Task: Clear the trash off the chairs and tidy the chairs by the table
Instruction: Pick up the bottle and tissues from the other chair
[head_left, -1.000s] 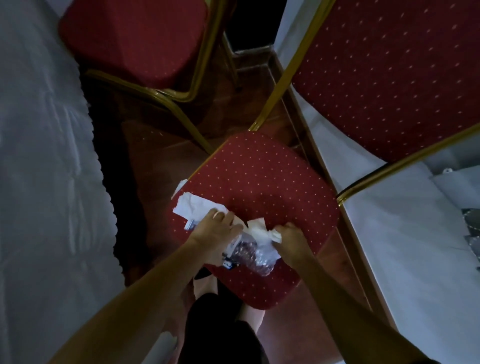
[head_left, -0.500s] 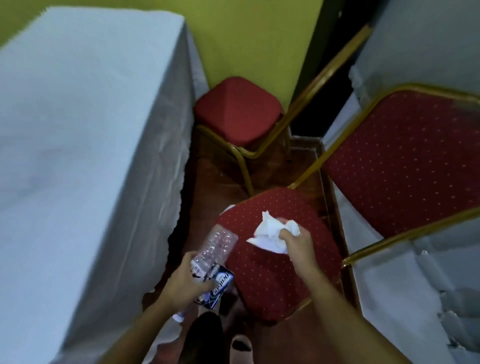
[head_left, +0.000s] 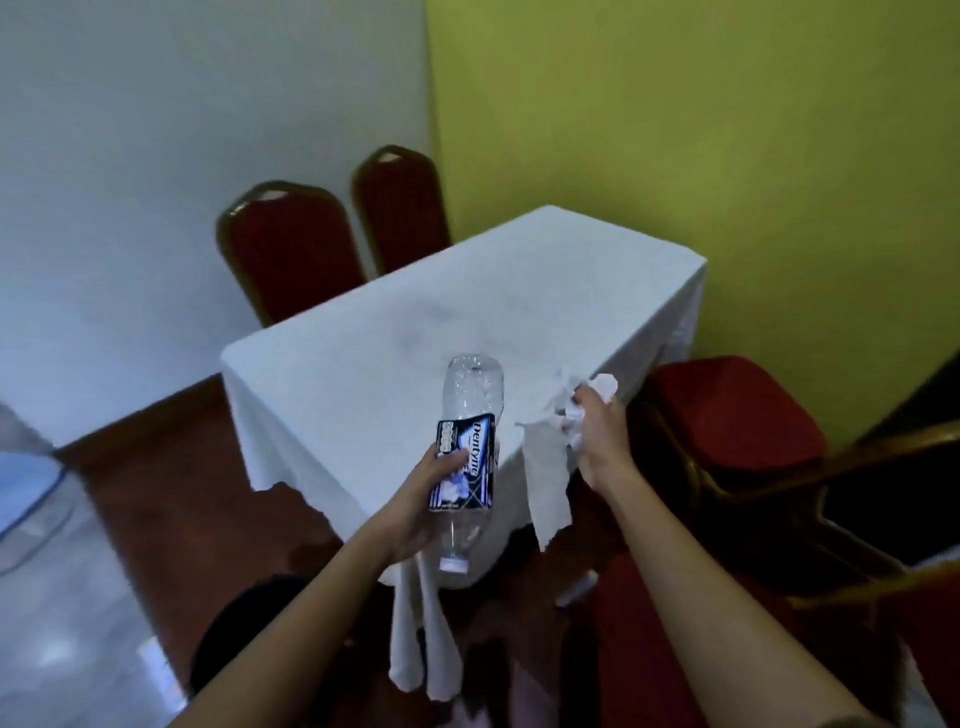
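Trash in transit above the white-clothed counter (head_left: 363, 332): my left hand (head_left: 415, 506) grips plastic bottle (head_left: 470, 410) and gum pack (head_left: 465, 465), right hand (head_left: 597, 441) clenches tissue (head_left: 545, 467); I keep both grips firm till binned.

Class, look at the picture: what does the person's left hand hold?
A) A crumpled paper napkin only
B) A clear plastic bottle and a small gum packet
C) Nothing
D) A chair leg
B: the left hand grips a clear plastic bottle together with a gum packet; the right hand holds the white paper napkins.

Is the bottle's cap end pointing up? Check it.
No, the plastic bottle in the left hand is upside down, with its white cap at the bottom.
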